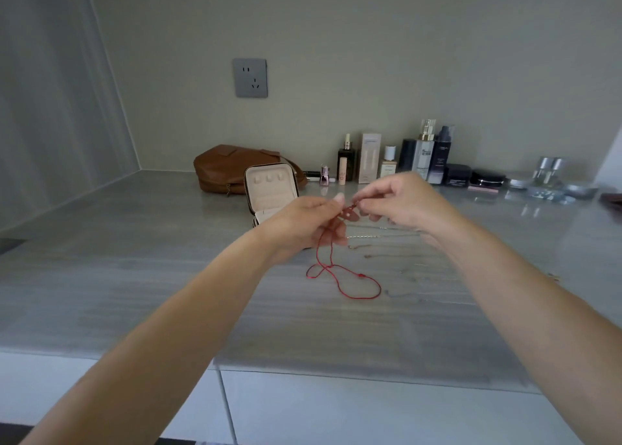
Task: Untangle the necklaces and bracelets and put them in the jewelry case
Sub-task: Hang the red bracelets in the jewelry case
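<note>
Above grey streaked stone counter (134, 276), left hand (303, 224) and right hand (400, 202) pinching thin red cord necklace (343, 276), looped end trailing, beige jewelry case (269, 188) standing open behind

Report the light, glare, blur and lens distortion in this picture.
Head view: dim, even light, weak shadows; pale glare on the countertop at right, before the cosmetic bottles; wide-angle distortion slants the wall corner at left; thin chains near the red cord look faint, soft.
</note>
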Demonstrator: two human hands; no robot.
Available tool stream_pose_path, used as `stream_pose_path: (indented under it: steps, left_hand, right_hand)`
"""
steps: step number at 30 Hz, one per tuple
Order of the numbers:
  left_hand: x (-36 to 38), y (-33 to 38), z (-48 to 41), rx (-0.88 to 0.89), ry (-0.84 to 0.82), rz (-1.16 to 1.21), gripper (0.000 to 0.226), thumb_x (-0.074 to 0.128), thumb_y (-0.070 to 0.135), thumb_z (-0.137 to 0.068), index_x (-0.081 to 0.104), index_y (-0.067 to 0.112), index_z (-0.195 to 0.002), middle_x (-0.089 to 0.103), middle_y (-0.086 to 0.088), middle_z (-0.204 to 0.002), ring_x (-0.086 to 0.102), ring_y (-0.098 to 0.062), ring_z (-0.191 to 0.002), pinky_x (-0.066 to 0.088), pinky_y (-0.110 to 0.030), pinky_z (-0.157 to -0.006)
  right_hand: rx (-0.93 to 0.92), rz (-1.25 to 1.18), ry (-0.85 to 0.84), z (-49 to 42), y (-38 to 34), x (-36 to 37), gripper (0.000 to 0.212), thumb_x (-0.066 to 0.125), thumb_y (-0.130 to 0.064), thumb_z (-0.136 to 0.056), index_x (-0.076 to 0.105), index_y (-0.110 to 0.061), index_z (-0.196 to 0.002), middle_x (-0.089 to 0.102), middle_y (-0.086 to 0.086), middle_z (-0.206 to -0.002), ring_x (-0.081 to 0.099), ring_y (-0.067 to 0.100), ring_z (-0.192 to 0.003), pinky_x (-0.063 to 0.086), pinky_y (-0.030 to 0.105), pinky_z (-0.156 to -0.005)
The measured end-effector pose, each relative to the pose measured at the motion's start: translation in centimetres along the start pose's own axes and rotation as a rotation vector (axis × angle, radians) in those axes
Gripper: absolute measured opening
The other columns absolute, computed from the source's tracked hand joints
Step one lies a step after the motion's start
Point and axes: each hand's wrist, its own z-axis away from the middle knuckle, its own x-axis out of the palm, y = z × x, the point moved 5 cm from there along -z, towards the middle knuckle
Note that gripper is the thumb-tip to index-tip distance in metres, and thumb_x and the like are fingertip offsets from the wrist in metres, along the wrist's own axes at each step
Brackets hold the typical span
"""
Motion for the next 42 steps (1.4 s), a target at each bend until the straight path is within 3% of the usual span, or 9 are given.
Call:
stream_pose_path:
  steps: [2,7,13,20,27,31,35,38,42]
  left_hand:
    - [0.6,0.5,0.2,-0.02,-0.025,-0.016,0.031,0.042,0.028,-0.096,0.063,0.008,-0.083,0.053,0.004,-0.053,0.054,-0.01,-0.05,0.048,-0.019,-0.056]
    - [0.7,0.8,0.8,-0.074,-0.028,-0.189,0.023,0.049,0.021,-0.094,0.064,0.009,-0.08,0.044,0.009,-0.049,0.038,-0.006,-0.04,0.04,-0.028,-0.057]
    - [1.5,0.8,3.5,-0.143,-0.11,-0.409,0.025,0.05,0.022,-0.093,0.065,0.009,-0.078,0.036,0.005,-0.052,0.025,-0.007,-0.041,0.031,-0.019,-0.04]
    - [2.2,-1.1,5.7,-0.236,-0.163,-0.669,0.022,0.057,0.026,-0.09,0.068,0.008,-0.082,0.043,0.008,-0.051,0.032,-0.005,-0.041,0.026,-0.018,-0.042]
    - [1.8,-2.3,6.1,-0.215,-0.053,-0.765,0.016,0.066,0.023,-0.083,0.068,0.007,-0.079,0.056,0.004,-0.055,0.043,-0.008,-0.047,0.035,-0.02,-0.041]
    - [1.3,-3.0,6.5,-0.223,-0.034,-0.858,0.017,0.071,0.031,-0.079,0.067,0.014,-0.082,0.065,-0.018,-0.08,0.047,-0.012,-0.051,0.033,-0.021,-0.04]
    - [-1.6,-2.4,6.8,-0.275,0.103,-0.937,0.019,0.062,0.034,-0.085,0.063,0.015,-0.087,0.065,-0.013,-0.082,0.05,-0.014,-0.054,0.036,-0.024,-0.046]
    - [-1.7,-1.5,6.2,-0.121,0.224,-0.921,0.015,0.06,0.028,-0.087,0.065,0.013,-0.085,0.061,-0.001,-0.073,0.054,-0.013,-0.061,0.038,-0.02,-0.05]
    - [3.8,-1.0,4.8,0.11,0.06,-0.906,0.003,0.066,0.023,-0.083,0.067,0.022,-0.08,0.063,0.01,-0.075,0.054,-0.006,-0.064,0.042,-0.014,-0.061]
  right_hand:
    - [0.035,-0.076,0.054,0.7,0.6,-1.6,0.01,0.065,-0.006,-0.082,0.07,-0.013,-0.087,0.066,-0.002,-0.07,0.057,-0.003,-0.049,0.036,0.007,-0.042]
    - [0.149,-0.174,0.093,3.1,3.6,-5.0,0.013,0.062,-0.008,-0.085,0.067,-0.018,-0.077,0.073,-0.004,-0.067,0.066,0.002,-0.057,0.039,0.02,-0.053]
    - [0.241,-0.2,0.157,7.9,8.5,-8.2,0.014,0.061,-0.005,-0.084,0.068,-0.016,-0.08,0.069,-0.007,-0.057,0.056,-0.003,-0.048,0.04,0.014,-0.049]
    - [0.313,-0.053,0.185,13.3,13.7,-10.7,0.013,0.062,0.006,-0.078,0.068,-0.006,-0.08,0.066,0.002,-0.06,0.051,-0.002,-0.042,0.04,0.005,-0.046]
    - [0.263,0.249,0.165,15.6,15.4,-11.9,0.019,0.07,-0.006,-0.077,0.07,-0.022,-0.067,0.069,0.003,-0.075,0.057,-0.002,-0.061,0.038,0.003,-0.061]
    - [0.261,0.294,0.187,15.6,15.8,-11.9,0.022,0.072,-0.014,-0.076,0.069,-0.034,-0.068,0.072,-0.013,-0.077,0.063,0.009,-0.075,0.038,0.003,-0.066]
    - [0.253,0.244,0.223,15.6,15.5,-12.9,0.033,0.074,-0.017,-0.075,0.066,-0.047,-0.066,0.063,-0.037,-0.066,0.059,-0.011,-0.069,0.036,-0.004,-0.065]
    - [0.185,0.176,0.274,15.1,14.6,-13.1,0.029,0.073,-0.015,-0.075,0.069,-0.042,-0.067,0.061,-0.04,-0.062,0.056,-0.018,-0.064,0.037,-0.004,-0.063]
    - [0.111,0.217,0.146,13.4,12.4,-10.0,0.02,0.076,-0.018,-0.072,0.068,-0.036,-0.068,0.068,-0.026,-0.066,0.058,-0.005,-0.059,0.041,0.006,-0.061]
